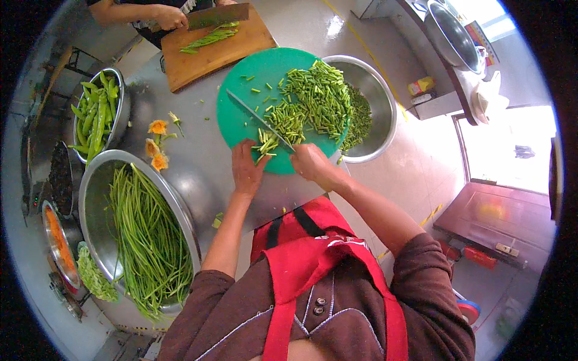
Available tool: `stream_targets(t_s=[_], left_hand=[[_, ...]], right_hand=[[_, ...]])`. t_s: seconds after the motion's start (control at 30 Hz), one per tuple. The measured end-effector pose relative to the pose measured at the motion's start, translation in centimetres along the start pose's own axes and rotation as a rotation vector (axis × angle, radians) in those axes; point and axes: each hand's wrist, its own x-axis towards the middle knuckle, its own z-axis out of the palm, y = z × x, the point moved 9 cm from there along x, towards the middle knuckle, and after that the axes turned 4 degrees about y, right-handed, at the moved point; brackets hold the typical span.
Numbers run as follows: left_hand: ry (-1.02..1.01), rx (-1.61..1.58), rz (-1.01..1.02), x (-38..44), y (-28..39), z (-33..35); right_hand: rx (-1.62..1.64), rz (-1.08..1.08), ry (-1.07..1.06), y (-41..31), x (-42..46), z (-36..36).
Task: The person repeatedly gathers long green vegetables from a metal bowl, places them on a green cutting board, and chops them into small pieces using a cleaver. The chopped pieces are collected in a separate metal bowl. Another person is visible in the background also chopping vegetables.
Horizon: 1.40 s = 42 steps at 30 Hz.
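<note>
A round green cutting board (pixel 244 108) lies on the metal table, partly over the edge of a steel basin (pixel 388 135). My right hand (pixel 311 164) grips the handle of a kitchen knife (pixel 257 117), its blade slanting to the upper left across the board. At the board's near edge, my left hand (pixel 247 169) holds a small bunch of green stalks (pixel 267 146) beside the blade. Short cut stalk pieces (pixel 320 99) are heaped on the board's right side. More chopped greens (pixel 360 119) lie in the basin; the board hides part of them.
A large steel bowl (pixel 97 230) of long green stalks (pixel 144 225) stands left, below a bowl of green peppers (pixel 97 113). Orange blossoms (pixel 158 127) lie on the metal table (pixel 194 149). Opposite, another person's hand (pixel 171 18) holds a cleaver (pixel 216 17) above a wooden board (pixel 212 54).
</note>
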Motion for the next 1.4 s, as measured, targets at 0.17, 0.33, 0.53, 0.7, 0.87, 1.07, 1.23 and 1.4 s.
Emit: stream_targets(t_s=[0.17,0.33,0.53,0.7,0.87,1.07,1.23,1.4], left_hand=[[-0.11,0.039,0.043,-0.9,-2.3,2.1],[-0.069,0.096,0.103,-0.7,-2.2,2.5],[-0.116,0.016,0.064,-0.5,-1.8,1.9],[-0.025,-0.001,-0.061,-1.5,-2.5,-1.2],[-0.118,0.076,-0.024,-1.6,-3.0,-0.2],[-0.185,0.067,-0.057,-1.6,-4.3,1.7],[-0.311,0.067,-0.194,-1.9,-4.9,2.4],[-0.132,0.252,-0.025,-1.3,-1.7,2.4]], right_hand=[[-0.113,0.092,-0.186,1.1,-2.1,1.4],[-0.254,0.006,-0.186,-1.9,1.5,3.9],[-0.036,-0.009,-0.026,-1.7,2.8,3.1],[0.141,-0.02,0.06,-0.9,-0.8,1.0],[-0.13,0.071,-0.218,0.3,-2.2,2.8],[-0.159,0.069,-0.235,-1.2,0.0,5.1],[-0.07,0.001,-0.176,-0.5,2.5,4.5],[-0.311,-0.349,0.081,-0.8,5.9,-4.6]])
